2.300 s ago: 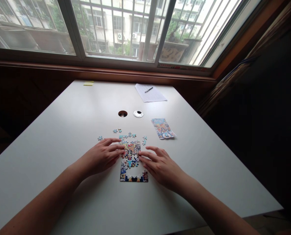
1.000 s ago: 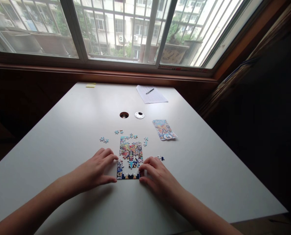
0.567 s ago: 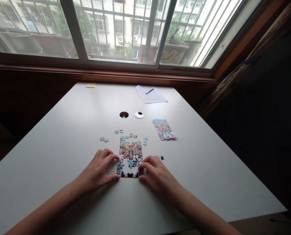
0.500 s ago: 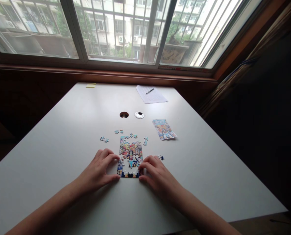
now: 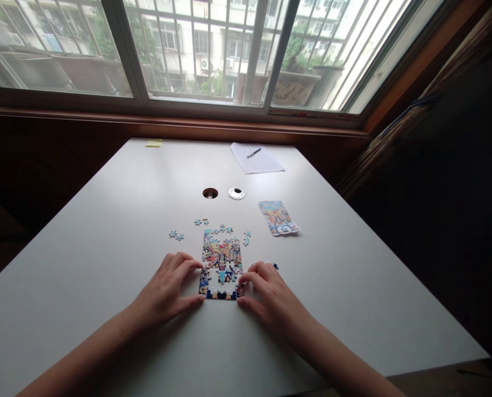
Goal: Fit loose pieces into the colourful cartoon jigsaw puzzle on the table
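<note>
A partly assembled jigsaw puzzle (image 5: 222, 251) lies flat on the white table, with gaps in its lower middle and near its top. My left hand (image 5: 169, 284) grips the puzzle's lower left edge, its index fingertip and thumb tip set apart along the border. Opposite, my right hand (image 5: 266, 289) grips the lower right edge with curled fingers and thumb, covering part of that border. Between them the bottom row shows a dark heart shape. A loose dark blue piece (image 5: 275, 266) peeks out behind my right hand, partly hidden.
Loose pieces lie left of the puzzle (image 5: 176, 235), above it (image 5: 201, 221) and to its right (image 5: 247, 237). A picture card (image 5: 277, 218) is at the right. Farther back are a cable hole (image 5: 210, 193), its cover (image 5: 236, 193), paper (image 5: 262, 162), a pen (image 5: 254, 153) and yellow notes (image 5: 153, 143).
My right hand has shifted slightly right, uncovering more of the puzzle's lower right border and hiding more of the loose pieces behind it. My left hand stays at the left edge.
</note>
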Motion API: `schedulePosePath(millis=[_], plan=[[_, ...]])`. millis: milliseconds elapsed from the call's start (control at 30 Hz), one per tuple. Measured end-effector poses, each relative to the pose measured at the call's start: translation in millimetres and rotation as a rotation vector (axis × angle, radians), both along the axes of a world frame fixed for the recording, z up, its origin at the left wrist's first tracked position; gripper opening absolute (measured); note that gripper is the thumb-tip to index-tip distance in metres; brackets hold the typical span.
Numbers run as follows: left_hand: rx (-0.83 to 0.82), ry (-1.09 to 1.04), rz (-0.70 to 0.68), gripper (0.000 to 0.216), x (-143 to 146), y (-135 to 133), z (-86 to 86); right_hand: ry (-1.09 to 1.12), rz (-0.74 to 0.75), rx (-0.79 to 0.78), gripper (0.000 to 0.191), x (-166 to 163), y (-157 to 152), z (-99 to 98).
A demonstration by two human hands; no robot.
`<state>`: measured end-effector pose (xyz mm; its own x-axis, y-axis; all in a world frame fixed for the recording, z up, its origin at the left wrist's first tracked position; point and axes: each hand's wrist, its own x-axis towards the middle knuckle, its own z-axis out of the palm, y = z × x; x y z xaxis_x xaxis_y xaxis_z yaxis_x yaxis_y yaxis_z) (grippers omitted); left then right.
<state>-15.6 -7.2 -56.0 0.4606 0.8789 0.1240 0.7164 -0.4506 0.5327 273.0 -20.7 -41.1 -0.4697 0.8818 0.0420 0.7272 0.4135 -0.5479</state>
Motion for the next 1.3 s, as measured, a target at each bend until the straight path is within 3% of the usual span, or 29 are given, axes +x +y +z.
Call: schedulePosePath(millis=[1300], plan=[[0.092, 0.036, 0.009, 0.047, 3.2, 5.1, -6.5, -0.002, 0.015, -0.019, 0.025, 1.6, 10.0, 0.6]])
